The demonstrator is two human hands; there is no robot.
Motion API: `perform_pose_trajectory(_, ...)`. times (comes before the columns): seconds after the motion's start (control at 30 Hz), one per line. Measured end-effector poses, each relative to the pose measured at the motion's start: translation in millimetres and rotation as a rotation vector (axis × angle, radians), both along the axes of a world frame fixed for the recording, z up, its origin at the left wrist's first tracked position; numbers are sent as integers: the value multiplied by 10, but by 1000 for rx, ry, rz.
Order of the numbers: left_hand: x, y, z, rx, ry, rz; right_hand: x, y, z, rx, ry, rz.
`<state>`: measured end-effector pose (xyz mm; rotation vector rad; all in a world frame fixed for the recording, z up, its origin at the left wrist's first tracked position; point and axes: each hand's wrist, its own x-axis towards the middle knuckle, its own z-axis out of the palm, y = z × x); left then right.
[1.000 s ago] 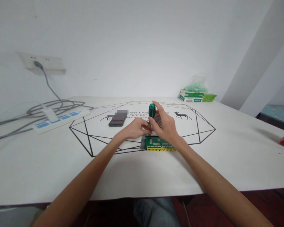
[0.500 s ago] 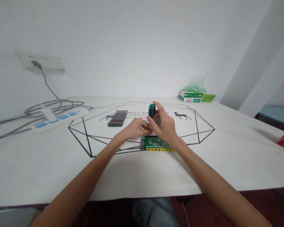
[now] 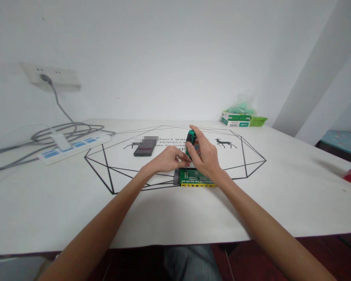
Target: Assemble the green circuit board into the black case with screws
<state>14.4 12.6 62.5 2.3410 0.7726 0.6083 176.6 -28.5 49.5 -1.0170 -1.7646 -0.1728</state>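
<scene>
My right hand (image 3: 206,154) is wrapped round the green and black handle of a screwdriver (image 3: 190,137), which stands nearly upright with a slight lean. Its thin shaft points down to the upper left part of a green circuit board (image 3: 194,176). Along the near edge of that board runs a yellow strip, and a grey end piece sits on its left side. My left hand (image 3: 172,159) is closed beside the shaft, fingertips together just above the board's far left corner. Whatever those fingertips pinch is too small to make out.
A dark phone (image 3: 146,146) lies left of my hands on the white table (image 3: 152,218). Further left are a power strip (image 3: 76,149) and coiled grey cables (image 3: 58,132). Green and white boxes (image 3: 236,118) topped by a plastic bag (image 3: 242,104) stand at the back right.
The screwdriver handle has tipped slightly to the right and turned in my right hand. My left hand and the board have hardly moved.
</scene>
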Motion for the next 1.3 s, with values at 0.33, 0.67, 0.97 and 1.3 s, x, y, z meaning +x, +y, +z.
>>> perform_pose_trajectory(0.33,-5,4,9,31,-28,78,-1,-12,13,-15,-16,29)
perform_pose_trajectory(0.67,2,5,4,-60,-74,8,1,-21,15,3,-34,45)
perform_pose_trajectory(0.97,-7,12,5,-69,-55,-32,-1,-41,30,-1,-42,30)
perform_pose_trajectory(1.3,-6,65,-88,42,-73,44,3,-34,34,21,-44,24)
